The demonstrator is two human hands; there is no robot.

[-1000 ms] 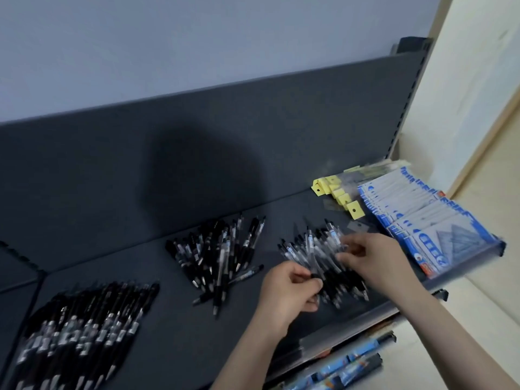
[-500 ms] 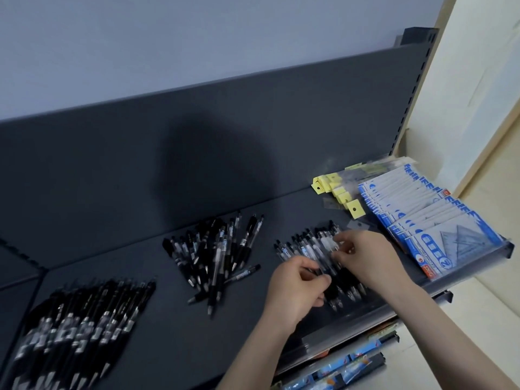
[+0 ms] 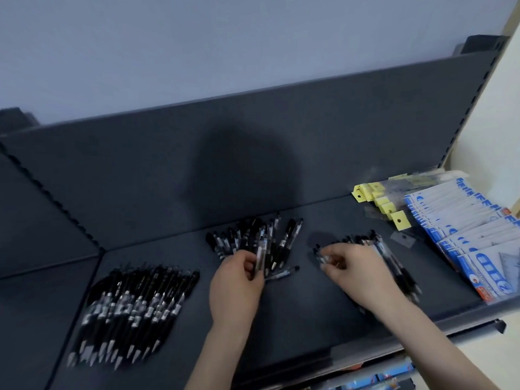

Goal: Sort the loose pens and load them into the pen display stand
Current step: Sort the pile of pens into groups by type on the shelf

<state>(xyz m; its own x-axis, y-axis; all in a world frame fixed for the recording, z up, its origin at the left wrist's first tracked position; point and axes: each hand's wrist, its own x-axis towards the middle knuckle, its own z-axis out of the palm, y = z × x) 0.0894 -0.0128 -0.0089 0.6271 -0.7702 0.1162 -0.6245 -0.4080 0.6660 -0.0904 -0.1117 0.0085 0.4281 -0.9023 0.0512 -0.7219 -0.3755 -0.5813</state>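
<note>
I see both hands down among the pen piles on the dark shelf (image 3: 295,313).

My view from the head camera shows the left hand (image 3: 239,280) with its fingers curled round a clear-barrelled pen (image 3: 260,254), held pointing away from me at the near edge of the middle pile (image 3: 270,237). The right hand (image 3: 357,274) lies over the right pile (image 3: 388,254) with bent fingertips on the pens at its left end; the blur is heavy there, so I cannot tell whether it pinches one. A third, larger left pile (image 3: 132,311) lies in a tidy row, well apart from both hands. At the far right, yellow-tagged packets (image 3: 385,205) sit just beside a fanned stack of blue-and-white packets (image 3: 472,240).
</note>
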